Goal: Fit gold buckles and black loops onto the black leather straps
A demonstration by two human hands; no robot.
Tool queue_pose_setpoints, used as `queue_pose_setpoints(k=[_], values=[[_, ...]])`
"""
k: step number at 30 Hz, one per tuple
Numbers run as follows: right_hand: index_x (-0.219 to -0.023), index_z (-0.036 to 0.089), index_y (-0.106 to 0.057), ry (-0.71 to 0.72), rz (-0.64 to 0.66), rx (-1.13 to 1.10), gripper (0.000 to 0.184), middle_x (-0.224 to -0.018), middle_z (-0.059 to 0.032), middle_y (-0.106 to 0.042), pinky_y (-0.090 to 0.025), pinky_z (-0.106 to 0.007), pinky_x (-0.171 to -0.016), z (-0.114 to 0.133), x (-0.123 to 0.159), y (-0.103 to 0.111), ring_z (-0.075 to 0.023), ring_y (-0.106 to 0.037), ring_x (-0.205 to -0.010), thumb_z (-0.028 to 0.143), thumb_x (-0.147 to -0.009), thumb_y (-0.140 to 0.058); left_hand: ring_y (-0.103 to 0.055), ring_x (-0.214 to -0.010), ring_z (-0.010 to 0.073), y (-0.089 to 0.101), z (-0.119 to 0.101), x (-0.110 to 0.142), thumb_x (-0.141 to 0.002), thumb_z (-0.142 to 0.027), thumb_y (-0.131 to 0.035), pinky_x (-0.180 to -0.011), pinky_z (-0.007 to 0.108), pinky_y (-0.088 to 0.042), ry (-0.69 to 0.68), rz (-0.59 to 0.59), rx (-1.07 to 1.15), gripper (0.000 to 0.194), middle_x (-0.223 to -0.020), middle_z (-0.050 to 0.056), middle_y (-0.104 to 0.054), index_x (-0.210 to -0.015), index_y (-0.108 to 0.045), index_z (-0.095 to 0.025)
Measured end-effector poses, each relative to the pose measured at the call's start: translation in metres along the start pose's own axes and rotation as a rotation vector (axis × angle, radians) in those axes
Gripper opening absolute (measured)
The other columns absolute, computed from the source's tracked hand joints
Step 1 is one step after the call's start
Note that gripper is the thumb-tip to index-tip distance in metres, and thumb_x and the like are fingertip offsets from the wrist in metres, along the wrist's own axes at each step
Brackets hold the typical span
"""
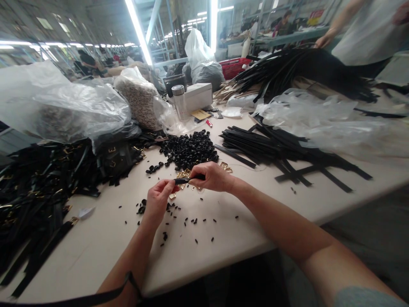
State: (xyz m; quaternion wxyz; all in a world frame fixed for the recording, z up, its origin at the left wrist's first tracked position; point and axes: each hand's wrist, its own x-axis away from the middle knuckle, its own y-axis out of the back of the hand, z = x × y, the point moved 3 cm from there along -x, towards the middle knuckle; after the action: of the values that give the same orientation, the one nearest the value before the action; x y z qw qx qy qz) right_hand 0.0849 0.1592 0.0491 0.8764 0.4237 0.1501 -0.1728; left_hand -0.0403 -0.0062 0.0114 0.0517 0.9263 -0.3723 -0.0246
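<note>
fingers [166, 187] pinching black strap [181, 181]

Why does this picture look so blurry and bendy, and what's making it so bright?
In the head view, the long lights glare white with a hazy glow; also in the head view, the right arm looks stretched, probably by a wide lens, the plastic sheets look smeary, and the dark straps blend together.

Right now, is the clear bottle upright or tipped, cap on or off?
Upright, cap on: the bottle stands beside the white box, silver cap seated on top.
</note>
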Motion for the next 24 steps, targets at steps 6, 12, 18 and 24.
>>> queue_pose_setpoints(k=[6, 12, 18, 24], values=[[-0.092, 0.019, -0.067, 0.082, -0.059, 0.098, 0.014, -0.085, -0.0011, -0.069, -0.039, -0.020, -0.063, 0.008, 0.003, -0.007, -0.0113, -0.061, -0.073, 0.028, -0.082, -0.066, -0.066, -0.066, 0.0173, -0.012, 0.006, 0.004, -0.070, -0.045, -0.074, -0.070, 0.028, -0.052, 0.162, 0.031, 0.212, 0.033, -0.071, 0.007, -0.071, -0.078, -0.069, -0.013], [-0.094, 0.021, -0.068, 0.134, -0.080, 0.196, 0.017, -0.085, -0.0014, -0.068, -0.038, -0.020, -0.061, 0.015, 0.005, -0.014, -0.0102, -0.061, -0.071, 0.034, -0.088, -0.061, -0.066, -0.066, 0.0162, -0.018, 0.007, 0.005, -0.068, -0.043, -0.076, -0.071, 0.029, -0.052, 0.162, 0.065, 0.280, 0.032, -0.068, 0.005, -0.070, -0.078, -0.069, -0.013], [-0.091, 0.019, -0.067, 0.188, -0.075, 0.306, 0.020, -0.082, -0.0019, -0.066, -0.036, -0.022, -0.058, 0.015, 0.006, -0.019, -0.0107, -0.060, -0.069, 0.036, -0.089, -0.057, -0.064, -0.064, 0.0149, -0.020, 0.003, 0.007, -0.066, -0.043, -0.077, -0.070, 0.027, -0.051, 0.196, 0.073, 0.303, 0.033, -0.066, 0.004, -0.068, -0.077, -0.068, -0.013], [-0.098, 0.020, -0.066, 0.191, -0.053, 0.315, 0.025, -0.085, -0.0019, -0.066, -0.034, -0.022, -0.056, 0.012, 0.006, -0.019, -0.0106, -0.060, -0.070, 0.041, -0.090, -0.056, -0.064, -0.063, 0.0149, -0.019, 0.002, 0.006, -0.067, -0.041, -0.076, -0.069, 0.027, -0.051, 0.210, 0.082, 0.331, 0.031, -0.069, 0.005, -0.070, -0.075, -0.067, -0.013]])
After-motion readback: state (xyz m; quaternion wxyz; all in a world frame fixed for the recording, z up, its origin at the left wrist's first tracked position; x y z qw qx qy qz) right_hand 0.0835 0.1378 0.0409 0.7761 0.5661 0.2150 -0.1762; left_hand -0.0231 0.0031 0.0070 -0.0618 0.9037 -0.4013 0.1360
